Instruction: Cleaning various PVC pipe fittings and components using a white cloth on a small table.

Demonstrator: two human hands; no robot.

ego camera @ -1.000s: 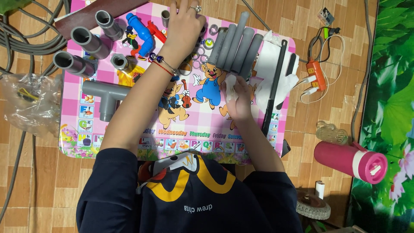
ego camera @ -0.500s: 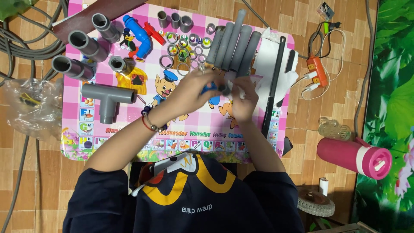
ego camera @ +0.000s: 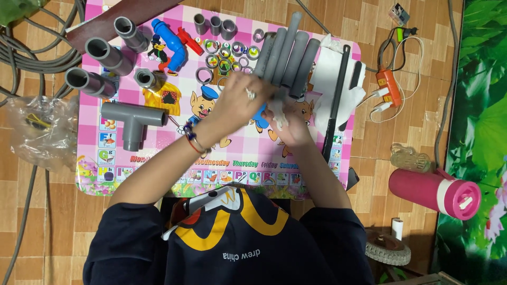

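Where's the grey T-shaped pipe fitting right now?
In the head view, the grey T-shaped pipe fitting lies on the left part of the pink cartoon mat, below the three short grey pipes and apart from the left hand.

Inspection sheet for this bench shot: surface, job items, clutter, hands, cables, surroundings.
Surface: pink cartoon mat on wood-pattern floor.
Job's things: small blue part and white tape between the hands; grey pipes just beyond.
Clutter: tee fitting, pipe sockets, blue valve, rings, clear bag.
Hands: left hand and right hand meet on the part; grip blurred.
Cables: grey bundle; orange power strip.
Surroundings: pink flask, leafy backdrop.
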